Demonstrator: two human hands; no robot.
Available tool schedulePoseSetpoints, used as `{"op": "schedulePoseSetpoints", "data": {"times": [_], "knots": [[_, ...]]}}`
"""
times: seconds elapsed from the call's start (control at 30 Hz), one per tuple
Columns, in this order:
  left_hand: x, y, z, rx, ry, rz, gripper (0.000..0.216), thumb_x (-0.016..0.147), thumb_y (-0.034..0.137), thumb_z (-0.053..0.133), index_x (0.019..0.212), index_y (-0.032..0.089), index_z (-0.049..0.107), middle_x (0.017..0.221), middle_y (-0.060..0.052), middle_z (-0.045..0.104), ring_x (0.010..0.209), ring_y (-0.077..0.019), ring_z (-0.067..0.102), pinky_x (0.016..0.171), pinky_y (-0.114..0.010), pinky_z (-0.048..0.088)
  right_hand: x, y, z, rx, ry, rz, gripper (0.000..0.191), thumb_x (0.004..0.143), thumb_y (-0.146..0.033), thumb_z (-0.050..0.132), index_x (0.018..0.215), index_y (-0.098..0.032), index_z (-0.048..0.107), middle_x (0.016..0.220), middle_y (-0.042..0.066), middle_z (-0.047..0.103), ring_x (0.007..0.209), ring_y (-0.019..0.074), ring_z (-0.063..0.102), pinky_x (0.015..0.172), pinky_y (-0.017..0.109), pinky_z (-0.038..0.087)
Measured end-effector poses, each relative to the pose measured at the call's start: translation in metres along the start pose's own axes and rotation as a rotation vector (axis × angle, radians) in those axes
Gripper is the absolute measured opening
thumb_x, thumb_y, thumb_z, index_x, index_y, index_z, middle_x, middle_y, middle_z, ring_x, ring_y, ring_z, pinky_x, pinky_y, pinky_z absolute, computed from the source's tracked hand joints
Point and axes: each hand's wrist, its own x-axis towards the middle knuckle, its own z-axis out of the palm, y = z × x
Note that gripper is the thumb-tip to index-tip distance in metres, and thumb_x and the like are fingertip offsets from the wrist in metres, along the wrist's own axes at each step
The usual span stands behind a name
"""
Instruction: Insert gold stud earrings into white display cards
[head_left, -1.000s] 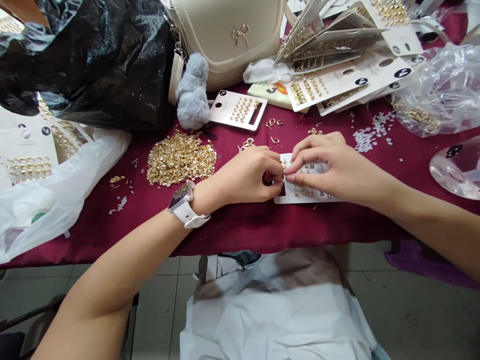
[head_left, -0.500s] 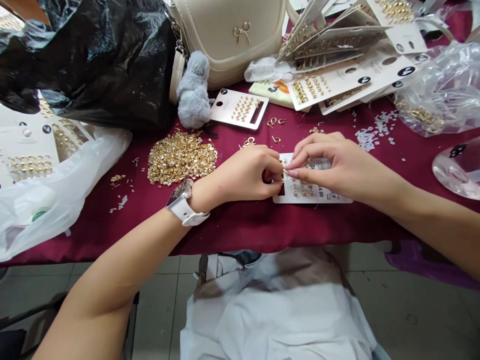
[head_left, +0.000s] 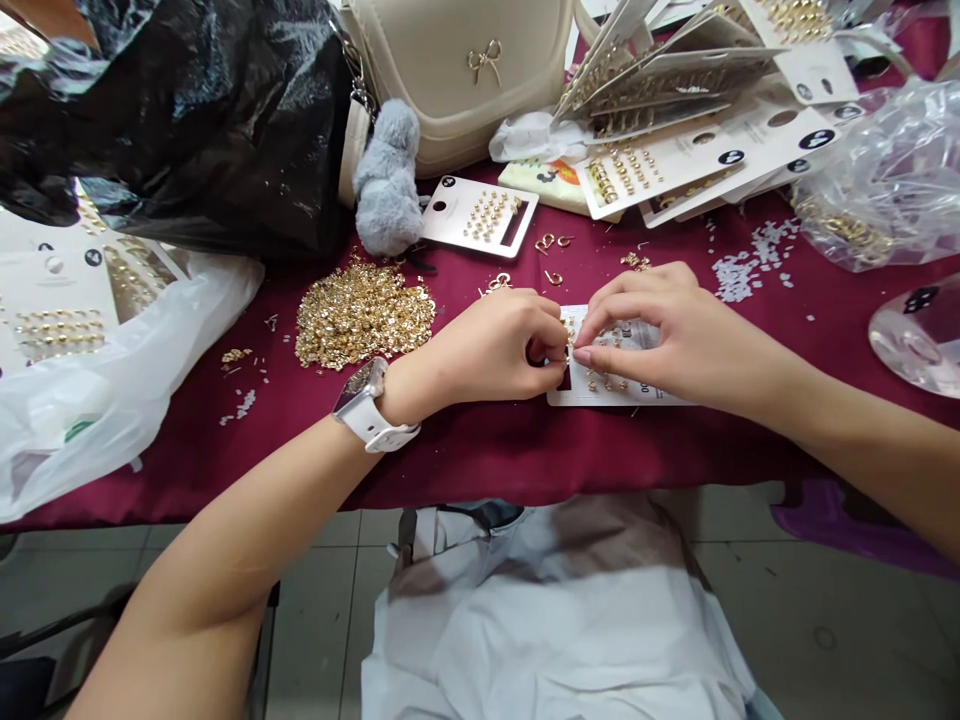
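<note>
An earring card [head_left: 600, 396] lies near the table's front edge, with rows of small gold pieces on it and printed text at its right end. My left hand [head_left: 510, 345], a white-strapped watch on its wrist, is curled at the card's left edge, thumb and index finger pinched. Whatever those fingertips hold is too small to make out. Over the card, my right hand [head_left: 667, 330] reaches in from the right; its thumb and fingertips come together close to my left fingertips. Any tiny piece between them is hidden. Part of the card is covered by my right hand.
A heap of small gold pieces [head_left: 364, 315] lies left of my hands. Behind stand a cream handbag [head_left: 457, 90] with a grey plush charm [head_left: 388, 180], another earring card [head_left: 480, 215] and stacked cards [head_left: 667, 165]. A black bag [head_left: 225, 130] is at back left; white bits [head_left: 739, 275] lie right.
My right hand has shifted slightly, its thumb and fingers bending a little more and covering more of the card's right end. My left hand stays almost still.
</note>
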Motion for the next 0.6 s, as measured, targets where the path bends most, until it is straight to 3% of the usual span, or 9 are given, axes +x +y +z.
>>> {"op": "schedulePoseSetpoints", "data": {"times": [0.2,0.4,0.6], "knots": [[-0.001,0.001,-0.002,0.021,-0.007,-0.027,0.016,0.071,0.009,0.058,0.057,0.015,0.061,0.059,0.001,0.057,0.057,-0.0084,0.047,0.061,-0.023,0.036,0.0,-0.003,-0.004,-0.009,-0.029,-0.084,0.011,0.076,-0.03,0.062,0.071,-0.024,0.07,0.09,0.004,0.067,0.101,0.0267,0.052,0.1,0.048,0.033],[0.0,0.005,-0.007,0.024,-0.059,-0.128,0.009,0.074,0.011,0.059,0.067,0.014,0.064,0.064,0.002,0.06,0.06,-0.0077,0.051,0.059,-0.02,0.034,0.001,0.005,0.002,0.081,0.009,-0.168,0.011,0.077,-0.031,0.062,0.074,-0.023,0.07,0.088,0.003,0.066,0.091,0.0208,0.057,0.092,0.04,0.04],[-0.002,0.007,-0.01,-0.005,-0.1,-0.157,0.007,0.077,0.012,0.059,0.076,0.014,0.066,0.07,0.001,0.064,0.063,-0.0079,0.053,0.061,-0.019,0.035,0.002,0.002,0.0,0.147,-0.014,-0.116,0.007,0.074,-0.027,0.067,0.071,-0.023,0.071,0.086,0.002,0.066,0.088,0.0191,0.059,0.088,0.035,0.044]]}}
